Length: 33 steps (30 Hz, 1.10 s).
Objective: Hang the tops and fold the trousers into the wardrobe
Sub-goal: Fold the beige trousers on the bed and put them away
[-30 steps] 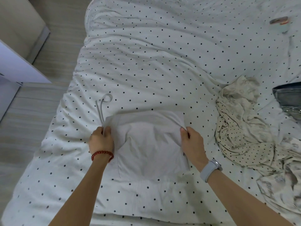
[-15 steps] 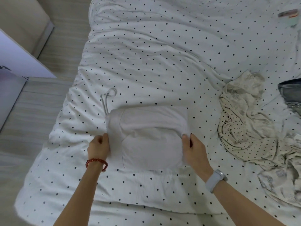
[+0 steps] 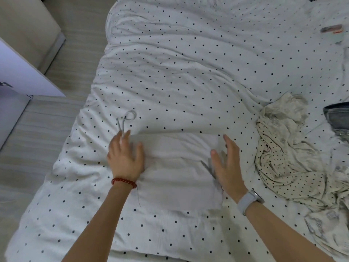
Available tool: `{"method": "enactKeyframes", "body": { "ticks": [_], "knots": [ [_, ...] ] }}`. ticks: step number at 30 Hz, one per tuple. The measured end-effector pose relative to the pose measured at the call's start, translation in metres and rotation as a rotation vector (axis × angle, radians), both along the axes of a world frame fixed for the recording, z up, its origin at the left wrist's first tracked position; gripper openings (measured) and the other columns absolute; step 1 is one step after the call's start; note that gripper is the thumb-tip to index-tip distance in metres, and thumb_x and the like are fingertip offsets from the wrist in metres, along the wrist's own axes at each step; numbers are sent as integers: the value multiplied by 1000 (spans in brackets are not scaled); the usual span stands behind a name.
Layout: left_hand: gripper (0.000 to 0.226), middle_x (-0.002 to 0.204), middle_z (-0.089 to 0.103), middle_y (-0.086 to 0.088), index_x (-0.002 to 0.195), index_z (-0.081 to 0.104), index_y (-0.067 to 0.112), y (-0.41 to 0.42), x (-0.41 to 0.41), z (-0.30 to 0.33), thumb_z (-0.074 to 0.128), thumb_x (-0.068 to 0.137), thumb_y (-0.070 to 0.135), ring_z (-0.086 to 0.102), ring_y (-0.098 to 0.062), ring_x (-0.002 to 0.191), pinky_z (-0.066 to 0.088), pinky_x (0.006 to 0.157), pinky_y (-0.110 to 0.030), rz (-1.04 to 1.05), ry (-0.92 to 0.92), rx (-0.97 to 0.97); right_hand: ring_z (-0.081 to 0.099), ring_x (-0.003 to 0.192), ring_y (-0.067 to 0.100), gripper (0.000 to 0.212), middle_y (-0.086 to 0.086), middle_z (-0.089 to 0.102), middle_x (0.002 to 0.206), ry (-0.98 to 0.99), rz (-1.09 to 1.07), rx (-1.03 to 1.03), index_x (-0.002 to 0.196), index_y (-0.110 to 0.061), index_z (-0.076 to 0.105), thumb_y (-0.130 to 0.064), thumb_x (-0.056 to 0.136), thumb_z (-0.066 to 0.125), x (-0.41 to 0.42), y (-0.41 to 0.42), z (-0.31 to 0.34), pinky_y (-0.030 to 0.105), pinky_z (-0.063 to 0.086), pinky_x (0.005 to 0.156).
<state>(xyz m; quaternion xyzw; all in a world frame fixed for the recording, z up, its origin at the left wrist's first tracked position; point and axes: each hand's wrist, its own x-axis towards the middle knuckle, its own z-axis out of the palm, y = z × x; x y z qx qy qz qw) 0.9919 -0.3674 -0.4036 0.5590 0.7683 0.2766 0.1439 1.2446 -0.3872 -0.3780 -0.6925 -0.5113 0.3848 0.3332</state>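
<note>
Two flat hands, left hand (image 3: 125, 157) and right hand (image 3: 227, 163), fingers straight and apart, rest on folded trousers (image 3: 179, 173) on the bed (image 3: 179, 72) | risk: folds may slip open when lifted | loose drawstring (image 3: 125, 120) may snag

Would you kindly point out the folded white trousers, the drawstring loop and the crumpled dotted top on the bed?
folded white trousers (image 3: 177, 173): head view, flat middle of the fold.
drawstring loop (image 3: 130, 115): head view, on the cord where it curls into a loop.
crumpled dotted top (image 3: 289, 163): head view, middle of the heap.
</note>
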Motion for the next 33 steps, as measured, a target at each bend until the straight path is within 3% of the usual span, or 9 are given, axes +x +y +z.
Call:
{"method": "enactKeyframes", "body": {
  "ticks": [4,8,10,13,17,21,26,30,33],
  "knots": [
    [71,143,44,-1,131,52,23,46,-8,-14,29,76,59,29,-24,136,20,111,-43,-201,10,-287,29,133,9,59,-8,31,143,132,60,-145,145,-25,23,-29,94,52,-11,36,-7,28,23,111],
    [43,125,57,-6,118,61,11,63,-32,-21,57,86,40,49,-20,118,35,96,-26,-42,-590,-433,47,111,5,41,-17,49,118,301,-5,-239,129,-29,38,-32,92,54,-6,41,-12,15,35,90],
    [36,120,58,-5,115,58,12,62,-41,-24,60,88,37,53,-20,110,39,93,-27,12,-706,-537,49,94,2,32,-18,51,104,311,-3,-288,114,-26,36,-35,90,56,-7,42,-13,13,37,83],
    [77,120,62,-8,125,53,11,54,-45,-21,70,66,56,61,-23,106,47,94,-35,56,-917,-673,52,105,9,47,-17,53,105,314,18,-342,115,-21,42,-46,80,62,-7,39,-16,24,37,94],
    [39,111,68,-9,118,58,13,30,-39,-15,60,86,36,66,-22,98,51,81,-31,91,-1082,-605,54,94,13,34,-13,56,99,344,50,-413,113,-23,45,-34,85,62,-9,20,-19,25,39,85],
    [46,103,71,-12,106,66,10,12,-32,-10,61,76,44,67,-26,94,52,82,-35,133,-1103,-642,56,93,17,31,-6,57,99,230,21,-339,113,-16,44,-28,89,60,-14,7,-19,22,42,74],
    [33,98,71,-4,107,63,14,-4,-27,10,51,89,38,70,-14,78,55,62,-23,42,-1175,-702,59,82,27,24,-1,55,90,-152,89,-143,108,-16,36,-31,95,47,-20,-5,-14,32,42,63],
    [87,108,70,-2,116,58,15,-27,-23,28,84,45,59,67,-16,99,55,75,-23,-99,-1052,-566,60,81,34,36,11,63,99,-246,28,-56,126,-10,34,-28,96,45,-24,-8,-1,31,36,60],
    [86,121,60,-4,125,43,15,-55,-9,44,80,57,51,58,-23,111,49,91,-35,127,-884,-361,60,81,33,56,13,61,117,-225,38,6,144,-20,19,-28,96,46,-30,-10,22,31,38,60]
  ]
}}
